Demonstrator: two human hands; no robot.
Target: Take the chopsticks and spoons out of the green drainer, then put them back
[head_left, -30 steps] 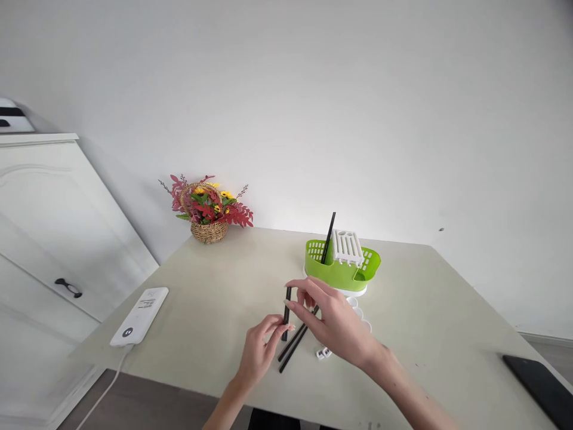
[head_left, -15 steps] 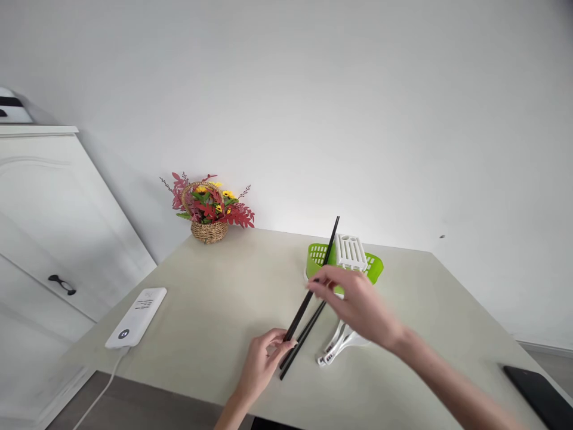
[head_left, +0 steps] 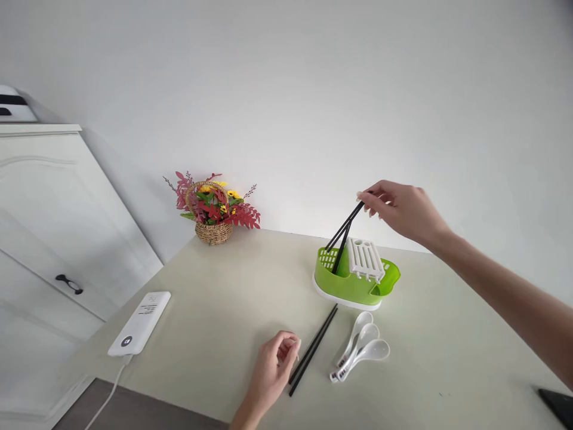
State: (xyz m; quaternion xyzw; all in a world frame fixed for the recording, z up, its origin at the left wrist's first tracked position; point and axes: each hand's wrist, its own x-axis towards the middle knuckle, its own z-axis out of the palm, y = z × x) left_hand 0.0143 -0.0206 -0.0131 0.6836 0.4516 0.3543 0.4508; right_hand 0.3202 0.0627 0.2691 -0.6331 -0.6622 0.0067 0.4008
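Note:
My right hand (head_left: 396, 206) pinches a pair of black chopsticks (head_left: 345, 227) by their upper ends. They slant down to the left, lower tips at the left basket of a green cutlery holder (head_left: 353, 287). Other black chopsticks (head_left: 341, 251) stand in that basket, their tops close to the held pair. Near the table's front, my left hand (head_left: 274, 367) is closed with curled fingers and nothing visible in it. Just right of it, two black chopsticks (head_left: 313, 350) lie side by side on the table. Three white spoons (head_left: 362, 346) lie overlapping farther right.
The holder has a white slotted rack (head_left: 366, 260) on top. A flower basket (head_left: 213, 233) stands at the table's back left. On the left lies a white power bank (head_left: 140, 323) with a cable. A dark phone-like object (head_left: 557, 406) lies at the right edge.
My right hand has moved up and right with the chopsticks, from near my left hand to above the green holder. My left hand has let go of them. The spoons are now uncovered.

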